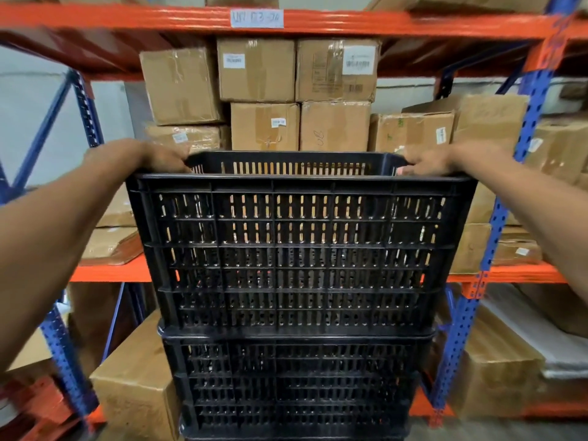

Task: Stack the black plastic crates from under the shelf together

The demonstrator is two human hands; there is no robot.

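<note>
Two forearms (57,237) reach out from either side to the upper black crate (296,249); the left hand (149,155) curls its fingers over the rim at the far left corner, and the right hand (436,162) grips the far right corner the same way. The crate stands upright on a second black crate (296,377), in front of the shelf. Behind them, cardboard boxes (256,70) sit stacked between orange beams (318,22) and blue uprights (509,202); another box (136,386) stands low, just left of the second black crate.
</note>
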